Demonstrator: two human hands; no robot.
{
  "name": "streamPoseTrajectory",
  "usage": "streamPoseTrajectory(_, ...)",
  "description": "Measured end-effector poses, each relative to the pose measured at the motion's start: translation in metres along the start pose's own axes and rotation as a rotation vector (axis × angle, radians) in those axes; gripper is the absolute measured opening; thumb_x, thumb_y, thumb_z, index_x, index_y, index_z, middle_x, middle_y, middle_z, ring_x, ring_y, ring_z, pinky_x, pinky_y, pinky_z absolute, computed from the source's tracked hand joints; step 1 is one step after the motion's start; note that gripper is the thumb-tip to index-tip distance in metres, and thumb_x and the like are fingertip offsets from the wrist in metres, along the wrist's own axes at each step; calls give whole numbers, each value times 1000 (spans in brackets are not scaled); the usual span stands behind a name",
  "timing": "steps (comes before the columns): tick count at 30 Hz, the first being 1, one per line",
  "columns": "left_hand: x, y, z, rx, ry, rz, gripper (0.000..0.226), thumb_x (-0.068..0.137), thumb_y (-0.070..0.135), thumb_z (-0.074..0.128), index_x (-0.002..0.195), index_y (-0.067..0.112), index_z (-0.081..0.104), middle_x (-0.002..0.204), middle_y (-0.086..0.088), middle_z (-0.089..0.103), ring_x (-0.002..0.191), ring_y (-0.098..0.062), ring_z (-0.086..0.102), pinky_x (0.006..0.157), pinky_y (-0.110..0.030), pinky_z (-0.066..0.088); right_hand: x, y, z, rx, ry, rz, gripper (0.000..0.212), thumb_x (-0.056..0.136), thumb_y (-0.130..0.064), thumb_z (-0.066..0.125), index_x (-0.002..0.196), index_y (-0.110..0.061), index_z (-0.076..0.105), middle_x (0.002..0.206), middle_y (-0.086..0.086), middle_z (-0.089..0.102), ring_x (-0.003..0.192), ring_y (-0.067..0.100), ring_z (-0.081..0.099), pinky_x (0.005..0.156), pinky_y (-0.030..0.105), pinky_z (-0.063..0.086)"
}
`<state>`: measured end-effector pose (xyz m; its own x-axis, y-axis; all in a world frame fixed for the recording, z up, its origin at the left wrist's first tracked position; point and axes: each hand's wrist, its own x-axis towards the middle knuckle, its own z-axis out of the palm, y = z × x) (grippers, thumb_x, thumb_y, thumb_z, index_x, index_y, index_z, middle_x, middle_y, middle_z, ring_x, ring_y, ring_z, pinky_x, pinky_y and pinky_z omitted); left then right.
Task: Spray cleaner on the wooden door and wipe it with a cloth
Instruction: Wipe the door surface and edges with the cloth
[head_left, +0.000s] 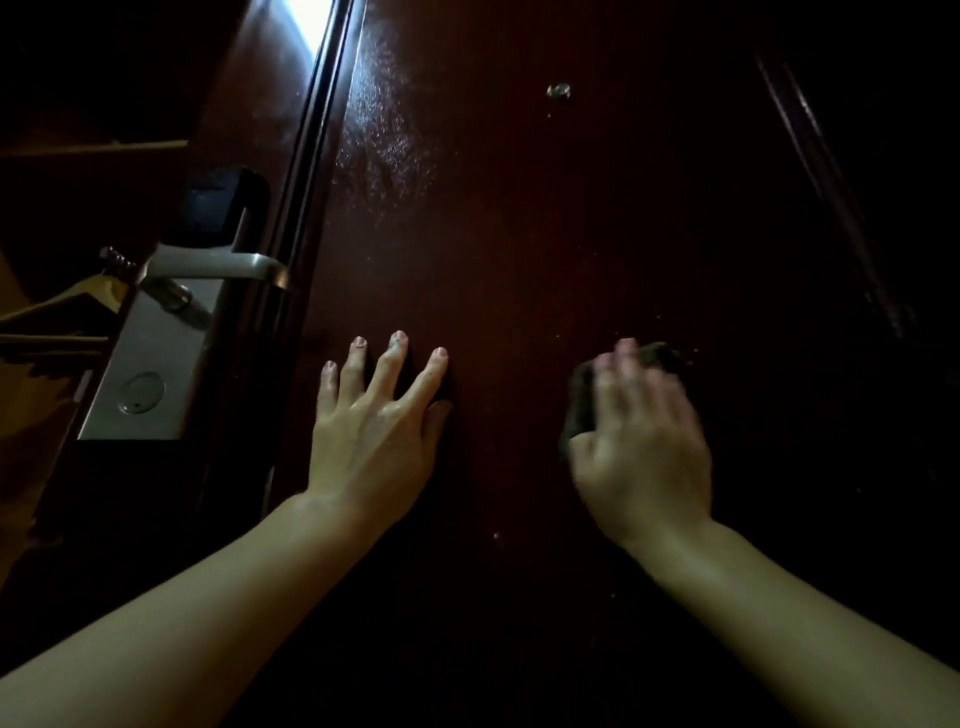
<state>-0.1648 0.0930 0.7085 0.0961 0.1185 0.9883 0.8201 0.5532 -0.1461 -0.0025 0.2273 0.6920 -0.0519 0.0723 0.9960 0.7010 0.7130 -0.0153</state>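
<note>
The dark red-brown wooden door (519, 234) fills the view, glossy with fine wet droplets near its upper left. My left hand (374, 421) lies flat against the door with its fingers spread, holding nothing. My right hand (644, 441), blurred by motion, presses a dark cloth (579, 400) against the door to the right of the left hand. Only the cloth's left and top edges show past my fingers. No spray bottle is in view.
A peephole (559, 91) sits high on the door. At the left, the door's edge carries a silver lever handle (218, 265) on a metal lock plate (150, 364) with a black reader above. Bright light shows through the gap at the top.
</note>
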Motion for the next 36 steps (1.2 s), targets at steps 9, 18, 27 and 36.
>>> streamPoseTrajectory(9,12,2,-2,124,-26,28,54,88,42,46,140,26,47,141,-17,47,126,-51,42,89,-74,38,36,-5,-5,31,-33,-189,80,74,-47,32,143,-9,39,152,15,33,136,30,38,113,40,26)
streamPoseTrajectory(18,38,31,3,128,-8,29,54,88,46,42,137,26,50,138,-19,51,123,-53,45,89,-73,39,31,37,-11,-23,-72,26,71,83,-34,33,147,-5,30,155,18,24,140,33,31,114,42,23)
streamPoseTrajectory(27,52,47,10,126,-38,-43,60,91,56,21,146,36,32,150,-13,37,136,-48,29,99,-72,27,98,42,-17,-10,-69,-130,71,90,-47,27,152,-18,10,161,7,2,147,23,8,119,36,6)
streamPoseTrajectory(36,82,86,14,94,-63,-110,59,95,56,12,150,37,2,160,-8,3,144,-45,-2,108,-70,5,79,97,-28,6,-45,75,66,95,-36,30,151,-11,7,160,13,5,145,30,12,119,41,14)
